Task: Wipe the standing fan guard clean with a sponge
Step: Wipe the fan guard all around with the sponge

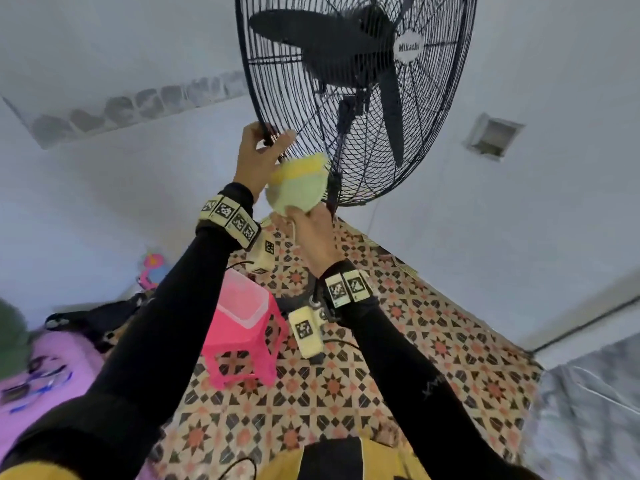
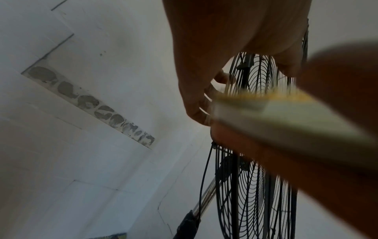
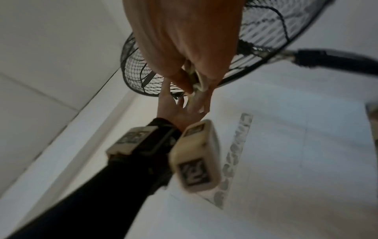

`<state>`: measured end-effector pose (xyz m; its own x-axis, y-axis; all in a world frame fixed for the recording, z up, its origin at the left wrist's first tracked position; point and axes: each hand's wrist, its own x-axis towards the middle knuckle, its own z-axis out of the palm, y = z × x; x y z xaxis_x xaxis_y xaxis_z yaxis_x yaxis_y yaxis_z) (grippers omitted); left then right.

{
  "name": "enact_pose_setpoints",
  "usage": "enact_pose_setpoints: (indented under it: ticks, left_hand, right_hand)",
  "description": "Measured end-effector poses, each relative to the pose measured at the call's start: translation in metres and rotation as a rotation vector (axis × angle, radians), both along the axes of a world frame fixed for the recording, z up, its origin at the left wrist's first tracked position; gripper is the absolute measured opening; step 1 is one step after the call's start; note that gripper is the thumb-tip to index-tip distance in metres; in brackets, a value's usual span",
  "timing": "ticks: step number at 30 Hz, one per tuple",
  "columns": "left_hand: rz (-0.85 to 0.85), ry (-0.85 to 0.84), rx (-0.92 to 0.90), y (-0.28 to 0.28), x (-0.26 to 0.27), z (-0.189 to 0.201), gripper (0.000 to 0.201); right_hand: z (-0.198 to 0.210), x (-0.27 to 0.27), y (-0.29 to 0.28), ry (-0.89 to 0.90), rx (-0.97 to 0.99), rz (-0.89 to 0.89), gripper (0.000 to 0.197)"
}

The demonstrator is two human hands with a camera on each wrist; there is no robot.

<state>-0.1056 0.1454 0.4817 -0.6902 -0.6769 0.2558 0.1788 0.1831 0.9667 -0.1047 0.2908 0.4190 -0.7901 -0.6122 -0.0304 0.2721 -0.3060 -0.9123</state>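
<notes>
Fan guard (image 1: 433, 109) high, far; left hand (image 1: 256, 157) curls round its lower-left rim. Right hand (image 1: 313, 233) grips yellow-green sponge (image 1: 298, 188) against lower wires.
Risk: hard push tips or swings fan head; sponge snags on wires; fingers slip through toward blade (image 1: 391, 109).
Pink stool (image 1: 242, 327) near pole base crowds footing.

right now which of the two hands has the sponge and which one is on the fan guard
The right hand holds the yellow-green sponge against the guard's lower edge. The left hand, higher and to the left, grips the black rim of the fan guard and carries nothing else.
</notes>
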Motion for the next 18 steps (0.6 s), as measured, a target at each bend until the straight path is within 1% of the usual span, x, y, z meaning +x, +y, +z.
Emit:
enact_pose_setpoints:
  ticks: [2, 4, 5, 6, 7, 8, 9, 11, 13, 14, 15, 16, 18]
  left_hand:
    - [-0.038, -0.039, -0.018, -0.004, 0.002, 0.000, 0.057]
    - [-0.046, -0.059, -0.021, -0.006, 0.003, 0.001, 0.054]
    - [-0.045, -0.061, -0.011, -0.006, 0.004, 0.002, 0.056]
    - [-0.043, -0.059, -0.004, -0.007, 0.004, 0.002, 0.058]
    - [-0.037, -0.056, -0.006, -0.007, 0.003, 0.002, 0.060]
    - [-0.034, -0.056, -0.014, -0.007, 0.003, 0.001, 0.060]
    - [-0.028, -0.055, -0.023, -0.007, 0.002, 0.000, 0.059]
    - [-0.021, -0.048, -0.027, -0.006, 0.001, -0.001, 0.058]
    - [-0.017, -0.036, -0.029, -0.004, 0.000, -0.001, 0.058]
    - [-0.019, -0.036, -0.027, -0.004, 0.000, -0.002, 0.060]
    - [-0.023, -0.040, -0.023, -0.005, 0.000, -0.003, 0.063]
    - [-0.026, -0.046, -0.021, -0.005, 0.001, -0.004, 0.065]
    - [-0.038, -0.049, -0.014, -0.006, 0.002, -0.002, 0.062]
  right_hand:
    - [-0.010, -0.002, 0.006, -0.073, -0.027, -0.133, 0.047]
    - [-0.026, -0.008, 0.012, -0.218, -0.001, -0.291, 0.056]
    - [-0.032, -0.013, 0.014, -0.271, 0.045, -0.350, 0.056]
    - [-0.031, -0.015, 0.015, -0.281, 0.096, -0.390, 0.053]
    - [-0.029, -0.019, 0.013, -0.247, 0.135, -0.418, 0.048]
    - [-0.023, -0.021, 0.010, -0.195, 0.138, -0.418, 0.044]
    - [-0.013, -0.021, 0.007, -0.150, 0.107, -0.380, 0.046]
    - [0.009, -0.011, 0.005, -0.077, -0.052, -0.228, 0.054]
    - [0.013, 0.002, 0.003, 0.025, -0.095, -0.139, 0.047]
    - [0.009, 0.004, 0.002, 0.033, -0.089, -0.147, 0.045]
    - [0.000, 0.002, 0.001, 0.013, -0.051, -0.198, 0.047]
    - [-0.013, -0.004, -0.001, -0.028, 0.028, -0.266, 0.048]
    - [-0.027, -0.017, -0.002, -0.137, 0.248, -0.375, 0.047]
